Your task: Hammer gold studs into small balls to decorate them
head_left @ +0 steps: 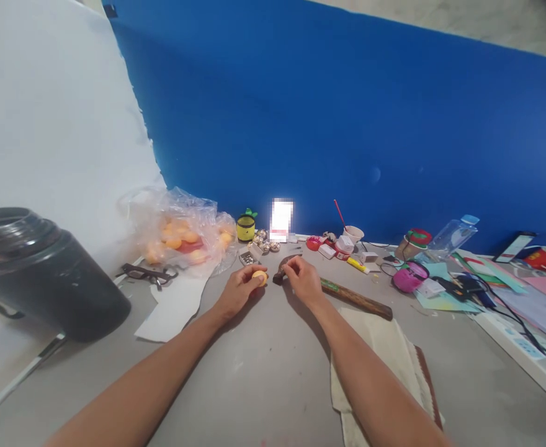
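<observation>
An orange ball [259, 277] is held between the thumb and fingers of my left hand [239, 289], just above the grey table [254, 385]. My right hand [304, 279] has its fingers pinched together over the dark head of a hammer [279, 277]; whatever is between the fingertips is too small to make out. The hammer's wooden handle [359, 298] runs to the right behind my wrist. Beyond my left hand sits a small box of metal pieces [249, 257], beside several shiny balls [264, 246].
A dark tumbler [68, 279] leans large at the left, near glasses [147, 273] and a plastic bag of orange balls [180, 236]. A cloth [375, 347] lies under my right forearm. Papers [543, 304], a power strip [519, 347] and a bottle [454, 237] are at the right.
</observation>
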Available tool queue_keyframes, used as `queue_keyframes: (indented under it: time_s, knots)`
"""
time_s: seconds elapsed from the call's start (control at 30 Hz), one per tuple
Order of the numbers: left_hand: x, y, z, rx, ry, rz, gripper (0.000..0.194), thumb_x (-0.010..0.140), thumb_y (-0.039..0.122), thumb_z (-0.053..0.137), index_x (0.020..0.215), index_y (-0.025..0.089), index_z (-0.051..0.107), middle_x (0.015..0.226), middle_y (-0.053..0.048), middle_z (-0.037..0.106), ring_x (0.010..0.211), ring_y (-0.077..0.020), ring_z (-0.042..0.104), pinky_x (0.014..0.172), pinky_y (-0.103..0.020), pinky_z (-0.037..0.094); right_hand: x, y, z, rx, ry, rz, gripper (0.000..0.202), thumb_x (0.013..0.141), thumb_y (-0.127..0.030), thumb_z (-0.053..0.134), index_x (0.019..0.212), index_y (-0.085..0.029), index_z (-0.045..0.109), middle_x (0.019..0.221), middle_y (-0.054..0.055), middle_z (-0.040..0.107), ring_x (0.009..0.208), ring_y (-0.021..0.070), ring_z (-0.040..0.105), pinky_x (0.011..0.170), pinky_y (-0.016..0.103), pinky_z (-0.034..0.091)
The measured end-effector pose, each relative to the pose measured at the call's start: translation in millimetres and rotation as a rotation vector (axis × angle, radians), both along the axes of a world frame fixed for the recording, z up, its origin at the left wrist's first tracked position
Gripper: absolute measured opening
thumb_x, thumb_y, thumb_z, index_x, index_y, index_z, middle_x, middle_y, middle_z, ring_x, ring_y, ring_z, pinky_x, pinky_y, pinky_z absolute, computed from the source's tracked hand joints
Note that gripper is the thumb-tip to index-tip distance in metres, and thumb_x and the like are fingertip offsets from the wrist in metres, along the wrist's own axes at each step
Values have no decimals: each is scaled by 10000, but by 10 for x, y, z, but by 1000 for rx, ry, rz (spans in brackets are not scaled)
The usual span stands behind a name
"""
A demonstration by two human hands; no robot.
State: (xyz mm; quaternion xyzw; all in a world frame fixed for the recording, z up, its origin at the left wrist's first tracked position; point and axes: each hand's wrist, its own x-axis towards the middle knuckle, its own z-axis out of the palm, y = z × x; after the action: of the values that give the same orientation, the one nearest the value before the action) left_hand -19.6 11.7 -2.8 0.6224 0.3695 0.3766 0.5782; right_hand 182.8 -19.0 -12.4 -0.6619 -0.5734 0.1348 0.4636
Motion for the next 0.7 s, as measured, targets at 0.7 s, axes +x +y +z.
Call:
queue_keyframes:
  time_s: [0.7]
  knots:
    - [-8,32,-171,474,348,16,370,850,402,688,1149,189,729,1174,-98,723,1113,-291,659,1016,-437,535,9,19,-86,-60,-212,70,98,934,-232,614,892,-225,702,916,33,746,877,207,643,802,309,443]
